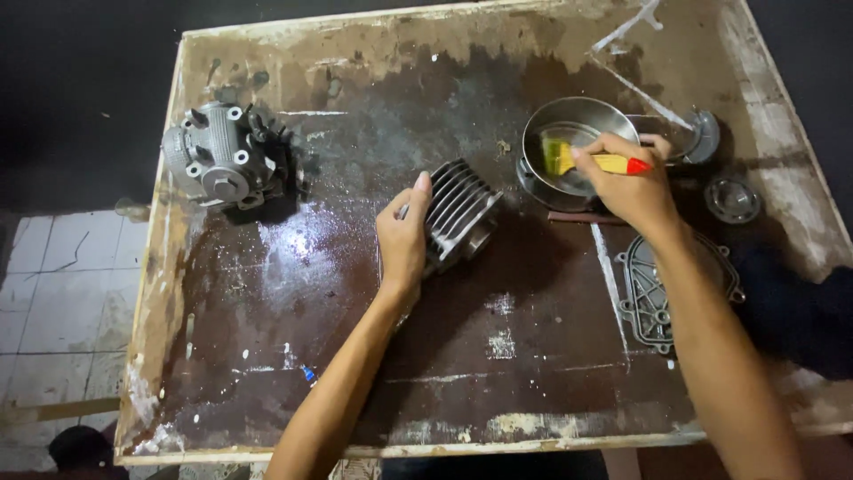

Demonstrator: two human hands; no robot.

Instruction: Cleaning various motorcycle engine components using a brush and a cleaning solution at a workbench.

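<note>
1. While the head view looks down on a stained wooden worktable (267, 356), the left hand (404, 236) has its fingers wrapped around a finned metal cylinder (462, 213) lying on its side at the table's middle.
2. The right hand (631, 182) pinches a yellow paintbrush (595, 162), bristles dipped in a steel bowl (569, 124).
3. That cylinder looks heavy, rigid and probably slick with oil; gripping across the fins seems surest.
4. A cylinder head (222, 156) sits well apart at far left; a flat gasket (653, 293) lies under the right forearm, and a small round cap (731, 198) lies beside the bowl.
</note>
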